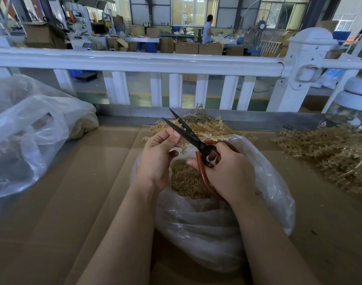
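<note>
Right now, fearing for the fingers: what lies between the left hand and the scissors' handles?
In the head view, a gold sprig hangs at the left hand, under the open blades of the scissors; below, the clear bag of clippings.

No writing can be read anywhere. At the far left, a yellow sign [108, 23] on a machine and an orange sign [94, 16] beside it are too blurred and small to make out. The far cardboard boxes [186, 48] beyond the fence show no legible print. A small pale mark on the blade of the near scissors [188, 135] is too tiny to read.
</note>
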Demonstrator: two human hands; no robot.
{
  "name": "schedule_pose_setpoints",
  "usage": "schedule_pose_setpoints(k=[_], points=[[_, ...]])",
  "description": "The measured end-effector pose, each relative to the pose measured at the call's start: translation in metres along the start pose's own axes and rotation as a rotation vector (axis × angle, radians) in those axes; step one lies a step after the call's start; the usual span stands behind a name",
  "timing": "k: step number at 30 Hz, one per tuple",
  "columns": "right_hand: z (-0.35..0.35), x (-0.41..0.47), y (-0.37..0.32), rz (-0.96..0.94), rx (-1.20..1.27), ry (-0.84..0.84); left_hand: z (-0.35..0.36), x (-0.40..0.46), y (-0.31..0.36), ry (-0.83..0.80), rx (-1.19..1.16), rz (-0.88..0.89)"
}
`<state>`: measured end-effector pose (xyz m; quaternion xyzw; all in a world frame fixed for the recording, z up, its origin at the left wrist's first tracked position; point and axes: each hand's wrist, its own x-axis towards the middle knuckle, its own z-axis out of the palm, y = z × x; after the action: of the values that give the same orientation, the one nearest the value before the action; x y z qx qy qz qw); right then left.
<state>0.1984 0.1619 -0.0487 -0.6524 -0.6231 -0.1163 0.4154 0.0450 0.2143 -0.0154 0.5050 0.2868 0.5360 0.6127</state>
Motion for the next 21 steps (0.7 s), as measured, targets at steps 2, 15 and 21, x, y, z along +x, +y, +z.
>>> schedule_pose_setpoints(k=[2,15,21], points=[[-0.0005,-0.0002,-0.0004,-0.009,0.008,0.018,0.001,-0.0005,0.0006,0.008,0.008,-0.007],[-0.0021,0.0003,-0.0009,0.022,0.03,-0.037,0.0024,-0.0011,0.0008,0.032,0.005,0.004],[-0.0026,-0.0004,-0.0042,0.001,-0.022,0.032,-0.0012,0.0007,-0.0022,0.018,0.099,0.088]])
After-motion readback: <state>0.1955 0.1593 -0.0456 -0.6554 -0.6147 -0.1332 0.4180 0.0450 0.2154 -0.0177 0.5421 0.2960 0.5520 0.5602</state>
